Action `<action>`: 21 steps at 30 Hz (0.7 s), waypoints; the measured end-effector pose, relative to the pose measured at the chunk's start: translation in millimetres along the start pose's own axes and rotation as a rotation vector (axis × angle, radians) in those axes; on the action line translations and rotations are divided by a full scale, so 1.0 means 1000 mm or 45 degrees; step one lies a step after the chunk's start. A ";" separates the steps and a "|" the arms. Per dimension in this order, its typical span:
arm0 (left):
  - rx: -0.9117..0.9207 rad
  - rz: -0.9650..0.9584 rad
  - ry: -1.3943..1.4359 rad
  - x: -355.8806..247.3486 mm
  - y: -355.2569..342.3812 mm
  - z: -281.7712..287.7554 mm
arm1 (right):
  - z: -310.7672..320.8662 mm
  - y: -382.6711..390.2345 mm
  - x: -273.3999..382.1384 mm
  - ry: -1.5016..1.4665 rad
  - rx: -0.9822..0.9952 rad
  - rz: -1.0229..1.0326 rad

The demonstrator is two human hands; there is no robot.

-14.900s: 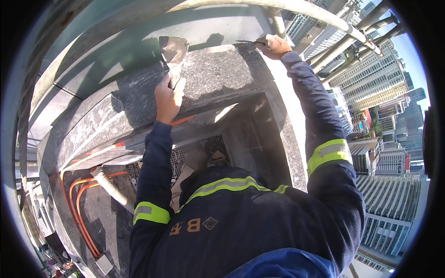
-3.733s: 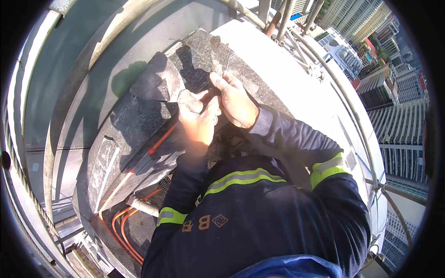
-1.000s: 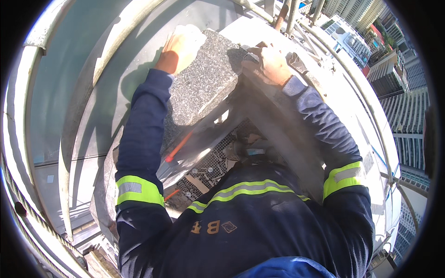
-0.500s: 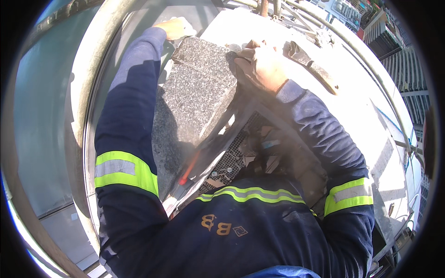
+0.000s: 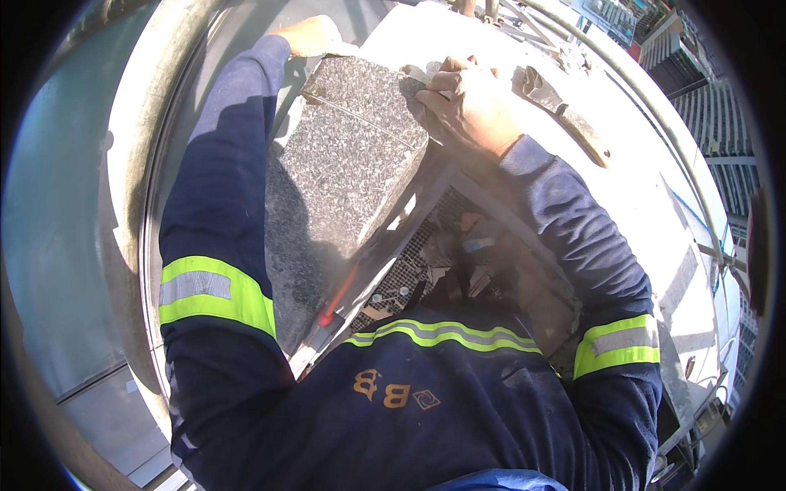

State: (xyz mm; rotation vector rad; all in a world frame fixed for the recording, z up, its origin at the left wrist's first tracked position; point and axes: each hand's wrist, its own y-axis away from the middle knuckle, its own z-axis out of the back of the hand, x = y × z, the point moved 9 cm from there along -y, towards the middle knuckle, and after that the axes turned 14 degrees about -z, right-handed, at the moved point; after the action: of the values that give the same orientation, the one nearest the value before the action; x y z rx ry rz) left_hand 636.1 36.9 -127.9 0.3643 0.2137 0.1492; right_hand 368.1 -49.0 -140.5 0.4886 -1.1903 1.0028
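A speckled grey granite slab [image 5: 344, 164] stretches away from me between my arms, with a thin joint line across its far part. My left hand [image 5: 307, 35] is at its far left corner, fingers curled by a pale bit that glare washes out. At the far right corner my right hand [image 5: 475, 106] is closed, thumb toward the slab's edge. What sits in its fingers, if anything, is hidden. Beyond that hand lies a dusty tool [image 5: 565, 119] with a grey head and a brownish handle. Another tool with an orange-red handle [image 5: 327, 317] rests along the slab's near right side.
Right of the slab is a dusty gap with dark mesh [image 5: 401, 282] and broken pieces [image 5: 479, 245]. A sunlit pale surface [image 5: 630, 204] extends to the right. Thick pipes [image 5: 135, 164] curve past on the left, beside a glassy panel [image 5: 65, 221]. Buildings [image 5: 696, 114] show far below.
The whole view has shifted slightly. Both hands stay at the slab's far corners, and their grip looks the same.
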 end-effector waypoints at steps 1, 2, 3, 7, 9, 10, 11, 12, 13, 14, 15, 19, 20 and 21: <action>0.023 0.004 -0.024 0.004 -0.002 -0.003 | -0.006 -0.002 -0.020 -0.221 0.070 -0.107; 0.048 -0.003 -0.047 -0.005 -0.006 -0.001 | -0.009 -0.002 -0.035 -0.442 0.110 -0.225; 0.072 -0.002 -0.071 -0.011 -0.007 0.001 | -0.008 -0.002 -0.038 -0.512 0.136 -0.292; 0.023 0.000 -0.026 -0.023 -0.001 0.007 | -0.002 0.001 -0.006 0.620 0.025 0.120; -0.006 -0.014 0.003 -0.020 -0.002 0.008 | -0.007 -0.001 -0.006 0.753 0.065 0.152; -0.004 0.000 0.012 -0.018 -0.001 0.007 | -0.006 -0.001 -0.009 0.658 0.085 0.087; 0.001 0.013 0.022 -0.017 0.000 0.007 | -0.005 -0.002 -0.007 0.561 0.101 0.022; 0.005 0.026 0.031 -0.018 0.001 0.008 | -0.003 0.000 -0.005 0.443 0.083 -0.055; -0.001 0.034 0.053 -0.013 -0.001 0.006 | 0.000 0.000 -0.001 0.447 0.065 -0.088; -0.007 0.047 0.074 -0.007 -0.002 0.004 | 0.002 0.001 0.006 0.449 0.050 -0.118; -0.013 0.060 0.096 -0.001 -0.002 0.002 | 0.005 0.001 0.015 0.574 0.035 -0.104; 0.017 0.066 0.071 -0.007 -0.005 0.005 | 0.004 0.000 0.002 0.458 0.018 -0.149; 0.022 0.078 0.063 -0.008 -0.002 0.005 | 0.003 0.001 0.004 0.455 0.021 -0.145; 0.024 0.088 0.061 -0.009 0.001 0.005 | 0.006 0.003 0.017 0.568 0.014 -0.122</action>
State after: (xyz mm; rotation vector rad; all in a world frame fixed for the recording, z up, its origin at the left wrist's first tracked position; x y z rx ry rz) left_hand 628.0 34.5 -121.3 0.3871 0.2501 0.2241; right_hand 363.0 -45.5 -122.9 0.3050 -0.7565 0.9733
